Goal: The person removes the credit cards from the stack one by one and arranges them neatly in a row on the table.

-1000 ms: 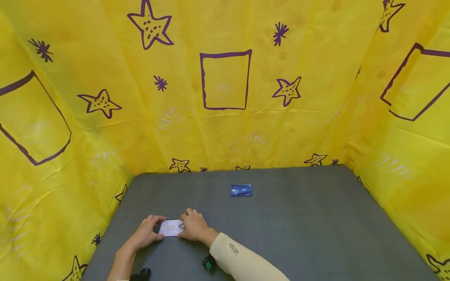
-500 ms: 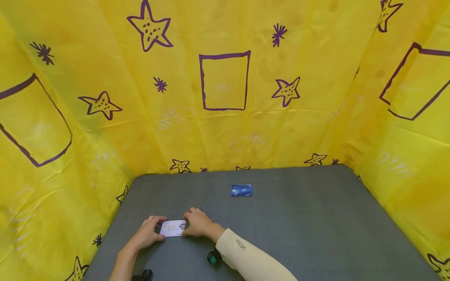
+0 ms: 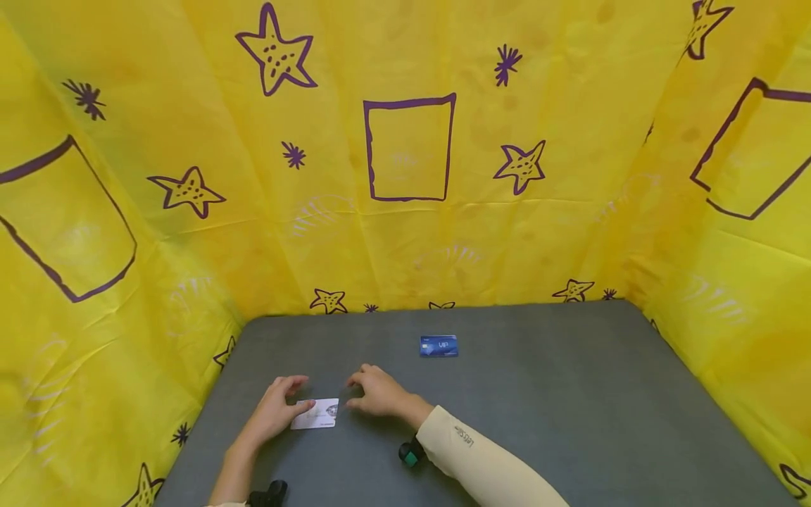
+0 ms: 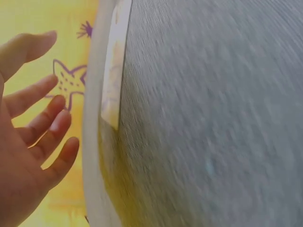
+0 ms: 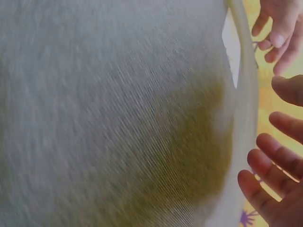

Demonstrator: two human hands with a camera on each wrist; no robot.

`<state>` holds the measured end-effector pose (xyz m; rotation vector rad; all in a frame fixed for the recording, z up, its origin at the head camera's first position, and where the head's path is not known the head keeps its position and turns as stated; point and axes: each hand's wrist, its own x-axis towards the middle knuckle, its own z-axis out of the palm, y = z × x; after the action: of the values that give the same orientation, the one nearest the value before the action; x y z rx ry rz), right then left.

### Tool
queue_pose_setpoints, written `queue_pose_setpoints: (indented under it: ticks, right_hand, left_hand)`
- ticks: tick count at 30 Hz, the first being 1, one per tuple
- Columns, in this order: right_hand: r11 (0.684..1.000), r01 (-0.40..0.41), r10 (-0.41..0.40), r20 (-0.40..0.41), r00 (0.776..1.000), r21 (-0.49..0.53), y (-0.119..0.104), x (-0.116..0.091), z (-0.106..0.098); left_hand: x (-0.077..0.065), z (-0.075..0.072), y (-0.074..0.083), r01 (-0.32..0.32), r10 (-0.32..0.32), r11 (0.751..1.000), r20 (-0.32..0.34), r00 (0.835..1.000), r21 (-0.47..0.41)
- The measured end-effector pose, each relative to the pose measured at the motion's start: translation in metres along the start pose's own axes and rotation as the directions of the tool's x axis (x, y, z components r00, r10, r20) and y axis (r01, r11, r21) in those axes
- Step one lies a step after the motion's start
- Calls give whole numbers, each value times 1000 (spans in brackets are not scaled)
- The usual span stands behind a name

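Note:
A white VIP card (image 3: 319, 414) lies flat on the grey table at the left in the head view. My left hand (image 3: 274, 410) hovers by its left end, fingers spread and loosely bent, the thumb crossing over the card's corner in that view. In the left wrist view the left hand (image 4: 33, 123) is apart from the card (image 4: 115, 71), which shows as a thin strip. Right of the card my right hand (image 3: 382, 393) is lifted, its fingers relaxed around nothing. The right wrist view shows the right hand's (image 5: 279, 161) fingers spread and separate from the card (image 5: 231, 49).
A blue VIP card (image 3: 438, 346) lies farther back near the middle of the grey table (image 3: 570, 408). Yellow cloth walls (image 3: 405, 253) with purple starfish drawings stand at the back and both sides. Black wrist devices (image 3: 412, 453) are on the arms.
Both hands, which held the white card's ends, have let go of it. The right hand has moved right, and the left hand has lifted slightly. The white card now lies on the table.

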<state>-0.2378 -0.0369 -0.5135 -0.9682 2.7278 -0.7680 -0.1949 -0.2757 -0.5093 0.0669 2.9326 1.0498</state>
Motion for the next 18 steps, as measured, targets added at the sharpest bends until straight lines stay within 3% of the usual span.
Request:
queue_pose_setpoints:
  ticks: [11,18]
  right_hand:
    - [1000,19,-18,-29,999,22,13,1,-27]
    - [998,-7,10,-60,998,62,28,-3,-43]
  left_hand:
    - [28,10,33,-42,35,997,-101,994,-68]
    - [40,20,48,-82,73,993,-101,992,-86]
